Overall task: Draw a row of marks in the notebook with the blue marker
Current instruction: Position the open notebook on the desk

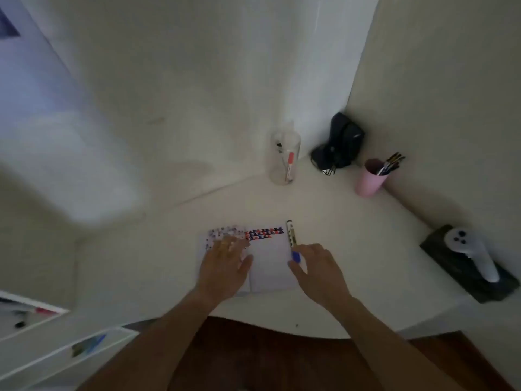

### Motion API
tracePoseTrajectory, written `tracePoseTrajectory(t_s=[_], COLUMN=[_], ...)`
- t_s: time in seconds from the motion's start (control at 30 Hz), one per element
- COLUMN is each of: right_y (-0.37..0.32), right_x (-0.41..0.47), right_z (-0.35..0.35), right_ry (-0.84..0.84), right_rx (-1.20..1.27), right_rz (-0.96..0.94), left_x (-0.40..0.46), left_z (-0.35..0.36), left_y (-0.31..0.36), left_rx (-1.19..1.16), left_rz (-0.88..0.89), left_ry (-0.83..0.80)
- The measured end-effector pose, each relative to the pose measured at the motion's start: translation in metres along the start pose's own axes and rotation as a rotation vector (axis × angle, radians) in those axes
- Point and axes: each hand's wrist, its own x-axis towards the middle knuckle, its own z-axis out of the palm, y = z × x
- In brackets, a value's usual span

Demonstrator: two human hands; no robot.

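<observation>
two hands: left hand (225, 259) flat on one notebook (267, 266), right hand (315, 266) fingers gripping one blue marker (296, 256).

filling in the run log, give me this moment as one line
stage: picking up marker | left hand: flat on notebook | right hand: at blue marker, grip unclear | page: two marked rows on top
</observation>
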Motion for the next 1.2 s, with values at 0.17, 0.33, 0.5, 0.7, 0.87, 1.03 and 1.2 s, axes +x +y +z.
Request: tracePoseTrajectory(t_s=[0.17, 0.33, 0.5, 0.7, 0.87, 1.03, 1.2], right_y=[0.034, 0.063, 0.065, 0.063, 0.065, 0.063, 0.060], right_x=[0.023, 0.021, 0.021, 0.012, 0.010, -0.004, -0.015], right_z=[0.074, 0.115, 0.122, 0.124, 0.129, 0.127, 0.124], right_ry=[0.008, 0.144, 0.190, 0.247, 0.279, 0.291, 0.359], right_rx=[-0.155, -0.276, -0.275, -0.282, -0.265, -0.173, -0.140], right_rz=[-0.120, -0.209, -0.240, -0.262, -0.263, -0.217, -0.214], left_x=[0.005, -0.008, -0.009, -0.015, -0.011, -0.028, -0.041], left_z=[0.079, 0.120, 0.125, 0.128, 0.135, 0.130, 0.123], left_y=[-0.014, -0.036, -0.038, -0.038, -0.040, -0.037, -0.030], left_rx=[0.089, 0.152, 0.137, 0.148, 0.155, 0.141, 0.154], left_rz=[0.077, 0.143, 0.147, 0.128, 0.130, 0.053, 0.028], left_ry=[0.002, 0.063, 0.083, 0.119, 0.158, 0.177, 0.123])
